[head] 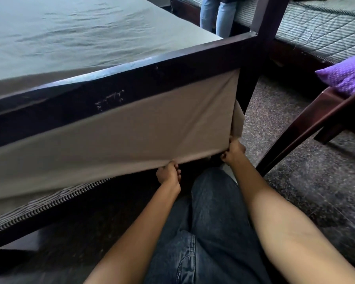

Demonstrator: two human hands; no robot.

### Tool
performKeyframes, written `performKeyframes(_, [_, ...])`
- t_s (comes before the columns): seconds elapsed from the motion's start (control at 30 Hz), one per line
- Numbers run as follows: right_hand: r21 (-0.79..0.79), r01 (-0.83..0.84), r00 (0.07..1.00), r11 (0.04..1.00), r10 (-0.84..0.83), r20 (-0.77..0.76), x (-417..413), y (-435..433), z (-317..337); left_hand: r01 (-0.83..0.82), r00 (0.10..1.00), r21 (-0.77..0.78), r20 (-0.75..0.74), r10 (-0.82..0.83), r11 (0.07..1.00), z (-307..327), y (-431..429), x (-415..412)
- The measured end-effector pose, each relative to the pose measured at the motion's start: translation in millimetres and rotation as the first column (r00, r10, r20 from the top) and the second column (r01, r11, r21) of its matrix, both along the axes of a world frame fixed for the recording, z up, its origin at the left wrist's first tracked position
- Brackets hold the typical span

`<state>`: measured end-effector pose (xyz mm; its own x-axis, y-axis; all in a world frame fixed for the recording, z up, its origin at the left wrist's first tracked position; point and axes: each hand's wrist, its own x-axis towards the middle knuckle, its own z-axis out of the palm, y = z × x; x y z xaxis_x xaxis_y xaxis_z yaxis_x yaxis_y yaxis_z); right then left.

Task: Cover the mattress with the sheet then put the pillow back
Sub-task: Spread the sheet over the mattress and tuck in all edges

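Sheet hem in hand at the foot of the bed.
The sheet [131, 124] covers the mattress [49, 203] and hangs below the foot rail [131, 72]. Left hand [168, 174] and right hand [235, 150] each pinch its lower edge, toward 5 o'clock of centre. The cloth looks light, limp and crease-prone, best held at hem and corner. The corner tuck is possibly incomplete. The pillow [344, 76] lies at 2 o'clock; it looks soft and graspable anywhere.

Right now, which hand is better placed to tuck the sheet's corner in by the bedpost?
Right. The right hand grips the sheet at its hanging corner, beside the bedpost. The left hand holds the lower edge farther along, away from that corner, so it probably suits steadying.
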<state>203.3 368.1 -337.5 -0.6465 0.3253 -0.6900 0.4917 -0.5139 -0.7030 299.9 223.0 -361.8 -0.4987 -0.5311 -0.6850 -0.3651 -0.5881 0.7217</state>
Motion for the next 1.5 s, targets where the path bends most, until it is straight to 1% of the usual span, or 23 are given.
performKeyframes(0.07, [0.045, -0.042, 0.998, 0.998, 0.04, 0.045, -5.1, 8.4, -3.2, 0.064, 0.998, 0.011, 0.007, -0.064, 0.998, -7.5, 4.3, 11.4])
performKeyframes(0.13, [0.047, -0.054, 0.997, 0.997, 0.052, 0.052, -9.3, 11.8, -4.0, 0.115, 0.993, 0.038, -0.007, -0.115, 0.993, -8.0, 4.2, 14.8])
performKeyframes(0.17, [0.024, -0.046, 0.998, 0.999, 0.045, 0.038, -8.8, 11.3, -3.4, 0.151, 0.989, 0.037, -0.007, -0.151, 0.988, -7.2, 2.2, 14.9])
performKeyframes(0.23, [-0.076, -0.029, 1.0, 0.997, 0.028, -0.01, -4.3, 7.7, -4.1, 0.239, 0.971, 0.012, 0.0, -0.239, 0.971, -3.5, -5.6, 16.1])
performKeyframes(0.3, [-0.156, 0.004, 1.0, 0.988, -0.009, -0.029, 3.1, 3.3, -7.9, 0.318, 0.948, 0.027, -0.009, -0.318, 0.948, 0.6, -15.9, 18.9])
performKeyframes(0.37, [-0.178, 0.074, 0.997, 0.981, -0.076, -0.005, 14.4, -4.6, -10.4, 0.338, 0.941, 0.051, -0.052, -0.335, 0.94, 2.6, -28.9, 22.4])
performKeyframes(0.4, [-0.168, 0.08, 0.997, 0.983, -0.081, -0.003, 21.9, -11.4, -9.2, 0.326, 0.944, 0.058, -0.071, -0.322, 0.944, 2.6, -36.0, 24.4])
performKeyframes(0.47, [-0.158, -0.027, 0.999, 0.987, 0.02, -0.044, 40.4, -32.4, -5.6, 0.267, 0.96, 0.063, -0.106, -0.259, 0.962, 1.4, -47.0, 30.8])
performKeyframes(0.53, [-0.185, -0.201, 0.979, 0.962, 0.194, -0.057, 62.1, -60.8, 0.6, 0.171, 0.978, 0.067, -0.134, -0.161, 0.983, -0.2, -55.9, 40.0])
performKeyframes(0.63, [-0.188, -0.463, 0.884, 0.866, 0.467, -0.025, 92.7, -104.0, -0.3, 0.002, 0.979, 0.111, -0.202, 0.021, 0.994, 3.1, -71.8, 57.2])
performKeyframes(0.7, [-0.15, -0.579, 0.81, 0.801, 0.587, 0.007, 110.5, -127.7, -4.2, -0.13, 0.944, 0.184, -0.277, 0.178, 0.974, 9.7, -87.5, 72.6])
performKeyframes(0.77, [-0.105, -0.67, 0.736, 0.735, 0.676, 0.035, 127.6, -145.9, -6.9, -0.254, 0.886, 0.232, -0.335, 0.322, 0.939, 17.9, -109.1, 92.0])
performKeyframes(0.83, [-0.105, -0.744, 0.66, 0.66, 0.75, 0.039, 143.0, -159.5, -5.4, -0.348, 0.833, 0.226, -0.37, 0.411, 0.91, 25.7, -134.6, 113.2])
performKeyframes(0.9, [-0.133, -0.774, 0.622, 0.618, 0.783, 0.014, 153.9, -168.0, -3.4, -0.4, 0.814, 0.162, -0.39, 0.431, 0.902, 28.9, -155.4, 130.4])
performKeyframes(0.97, [-0.206, -0.759, 0.637, 0.618, 0.77, -0.034, 163.2, -176.7, -3.1, -0.393, 0.832, 0.093, -0.387, 0.397, 0.915, 24.7, -166.3, 146.0])
performKeyframes(1.07, [-0.393, -0.642, 0.747, 0.658, 0.653, -0.126, 169.1, -187.6, -4.0, -0.351, 0.877, -0.013, -0.354, 0.324, 0.936, 5.0, -166.2, 162.7])
performKeyframes(1.13, [-0.455, -0.572, 0.806, 0.683, 0.572, -0.154, 166.3, -192.9, -3.6, -0.341, 0.898, -0.079, -0.321, 0.3, 0.937, -10.8, -167.8, 167.3])
performKeyframes(1.2, [-0.426, -0.525, 0.842, 0.737, 0.524, -0.13, 162.4, -196.5, -4.3, -0.344, 0.909, -0.127, -0.293, 0.296, 0.93, -23.2, -170.8, 168.3])
performKeyframes(1.27, [-0.32, -0.488, 0.866, 0.812, 0.497, -0.059, 160.3, -198.1, -13.0, -0.313, 0.928, -0.148, -0.256, 0.269, 0.938, -33.4, -171.6, 170.1])
performKeyframes(1.33, [-0.205, -0.471, 0.877, 0.858, 0.48, -0.006, 159.4, -198.1, -23.1, -0.247, 0.954, -0.136, -0.207, 0.216, 0.959, -40.0, -171.1, 172.3])
performKeyframes(1.4, [-0.143, -0.48, 0.875, 0.865, 0.485, -0.004, 158.6, -197.1, -28.3, -0.205, 0.967, -0.145, -0.183, 0.177, 0.968, -41.9, -176.0, 170.2])
performKeyframes(1.47, [-0.149, -0.481, 0.876, 0.864, 0.482, -0.03, 159.2, -196.4, -30.0, -0.177, 0.973, -0.173, -0.18, 0.146, 0.969, -38.7, -185.3, 165.8])
performKeyframes(1.5, [-0.164, -0.483, 0.875, 0.86, 0.483, -0.043, 160.7, -196.4, -30.3, -0.163, 0.975, -0.16, -0.178, 0.134, 0.974, -36.3, -189.4, 164.9])
